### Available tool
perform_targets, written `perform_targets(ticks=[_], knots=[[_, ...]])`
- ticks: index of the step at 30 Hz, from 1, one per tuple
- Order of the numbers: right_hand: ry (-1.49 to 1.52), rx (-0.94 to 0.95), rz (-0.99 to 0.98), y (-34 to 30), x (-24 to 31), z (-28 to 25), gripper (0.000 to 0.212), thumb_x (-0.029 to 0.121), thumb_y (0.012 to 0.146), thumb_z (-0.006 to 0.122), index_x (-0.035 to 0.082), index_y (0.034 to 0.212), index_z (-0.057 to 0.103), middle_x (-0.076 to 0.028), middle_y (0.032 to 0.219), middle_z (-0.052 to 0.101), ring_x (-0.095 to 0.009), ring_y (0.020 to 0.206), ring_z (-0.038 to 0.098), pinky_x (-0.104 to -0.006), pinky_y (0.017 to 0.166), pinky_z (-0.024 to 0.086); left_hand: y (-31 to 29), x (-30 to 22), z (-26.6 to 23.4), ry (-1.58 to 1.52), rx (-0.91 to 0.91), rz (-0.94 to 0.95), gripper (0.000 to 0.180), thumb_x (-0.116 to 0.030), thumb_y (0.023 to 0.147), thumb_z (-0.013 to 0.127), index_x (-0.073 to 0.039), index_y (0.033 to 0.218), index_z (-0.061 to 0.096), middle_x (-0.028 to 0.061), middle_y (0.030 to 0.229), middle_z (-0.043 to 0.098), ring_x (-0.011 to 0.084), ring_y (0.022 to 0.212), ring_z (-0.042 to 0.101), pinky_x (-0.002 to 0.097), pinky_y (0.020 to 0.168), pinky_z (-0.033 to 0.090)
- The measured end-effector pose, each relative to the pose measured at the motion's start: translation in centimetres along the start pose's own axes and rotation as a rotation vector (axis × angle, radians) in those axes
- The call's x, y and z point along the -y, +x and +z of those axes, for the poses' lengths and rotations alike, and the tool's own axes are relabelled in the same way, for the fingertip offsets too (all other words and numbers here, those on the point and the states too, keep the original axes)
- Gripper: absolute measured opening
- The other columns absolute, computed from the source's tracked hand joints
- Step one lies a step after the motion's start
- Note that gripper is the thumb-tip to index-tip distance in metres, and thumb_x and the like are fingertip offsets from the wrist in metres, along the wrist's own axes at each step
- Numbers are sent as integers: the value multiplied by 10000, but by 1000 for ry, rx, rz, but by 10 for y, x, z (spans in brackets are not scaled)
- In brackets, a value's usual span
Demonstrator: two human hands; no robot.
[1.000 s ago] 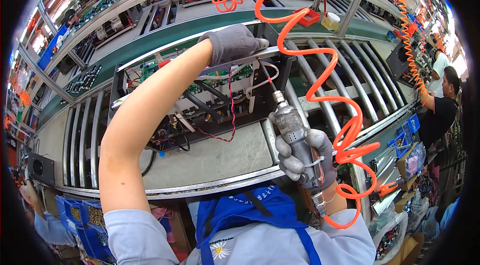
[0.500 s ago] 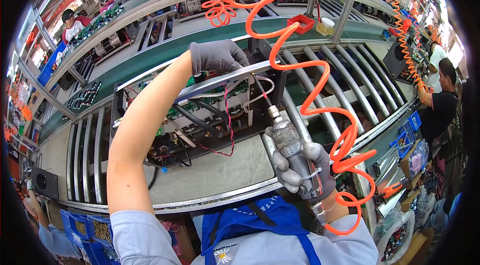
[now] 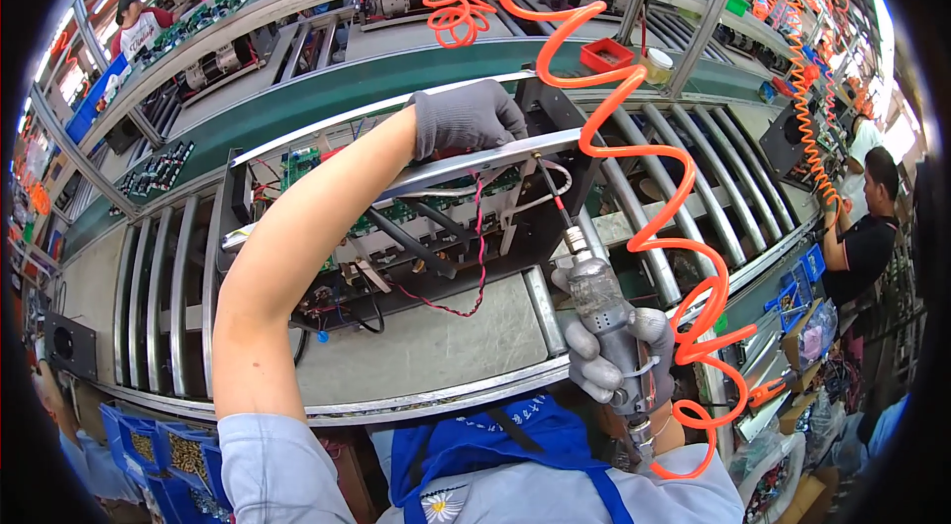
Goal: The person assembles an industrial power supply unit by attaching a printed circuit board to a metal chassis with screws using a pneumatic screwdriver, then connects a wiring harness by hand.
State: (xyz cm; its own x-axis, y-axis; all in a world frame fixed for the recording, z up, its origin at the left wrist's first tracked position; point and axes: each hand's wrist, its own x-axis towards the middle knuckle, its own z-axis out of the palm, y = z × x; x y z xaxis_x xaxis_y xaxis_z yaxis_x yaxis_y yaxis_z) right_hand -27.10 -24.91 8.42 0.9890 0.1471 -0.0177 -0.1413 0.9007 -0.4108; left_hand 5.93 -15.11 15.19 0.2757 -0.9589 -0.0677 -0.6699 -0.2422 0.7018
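Observation:
My right hand [image 3: 619, 356], in a grey glove, is wrapped round an air screwdriver [image 3: 601, 298] with a dark grey body. Its long bit meets the right end of a bare metal bar [image 3: 475, 163], at what looks like a screw head. The bar runs along an open black metal chassis [image 3: 530, 242] holding circuit boards and wiring. My left hand [image 3: 471, 118], also gloved, reaches over the bar near the same end, its fingers curled down on it; the fingertips are partly hidden. A twisted red and black wire [image 3: 482, 257] hangs from the chassis.
A coiled orange air hose [image 3: 684, 177] loops from above down to the screwdriver. Metal rollers [image 3: 693, 177] flank the chassis. Behind stand a green belt [image 3: 396, 73] and a red tray [image 3: 606, 55]. Blue bins [image 3: 163, 450] sit lower left. A person in black [image 3: 872, 227] works at the right.
The whole scene has shifted slightly right and down in the picture. Both hands keep their places on the chassis and screwdriver, and the bit stays at the bar's end.

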Motion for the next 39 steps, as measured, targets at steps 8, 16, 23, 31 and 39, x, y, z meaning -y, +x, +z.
perform_targets(ticks=[8, 16, 23, 31, 39], knots=[[41, -1, -29, 0, -8, 5, 795, 322, 875, 611, -10, 1497, 242, -168, 924, 586, -181, 576, 600, -316, 502, 532, -3, 8, 7, -117, -64, 64, 247, -90, 712, 728, -13, 946, 750, 37, 748, 705, 84, 663, 592, 265, 645, 490], [46, 32, -23, 2, -8, 4, 767, 313, 882, 603, -12, 1485, 256, -171, 925, 584, -187, 593, 611, -314, 502, 535, -2, 12, 7, -189, -62, 87, 217, -95, 745, 749, 1, 939, 751, 50, 755, 705, 85, 671, 600, 273, 639, 493], [10, 1, -36, 0, -6, 0, 736, 325, 887, 594, -3, 1471, 290, -169, 908, 583, -175, 563, 590, -307, 486, 525, -2, 10, 7, -197, -51, 72, 197, -96, 747, 744, 0, 920, 745, 44, 758, 703, 81, 686, 604, 266, 645, 491], [19, -23, -24, 0, -6, 4, 711, 332, 889, 582, 7, 1462, 315, -166, 899, 583, -170, 549, 580, -300, 472, 514, -6, 6, 6, -79, -45, 96, 184, -118, 780, 723, -12, 931, 736, 41, 768, 705, 80, 698, 598, 275, 669, 488], [50, 7, -29, 2, -6, 2, 715, 312, 885, 589, 7, 1466, 303, -175, 910, 600, -186, 549, 602, -313, 468, 531, -4, 4, 4, -1, -51, 82, 182, -127, 795, 698, -27, 943, 732, 58, 787, 706, 119, 718, 611, 300, 690, 495]])
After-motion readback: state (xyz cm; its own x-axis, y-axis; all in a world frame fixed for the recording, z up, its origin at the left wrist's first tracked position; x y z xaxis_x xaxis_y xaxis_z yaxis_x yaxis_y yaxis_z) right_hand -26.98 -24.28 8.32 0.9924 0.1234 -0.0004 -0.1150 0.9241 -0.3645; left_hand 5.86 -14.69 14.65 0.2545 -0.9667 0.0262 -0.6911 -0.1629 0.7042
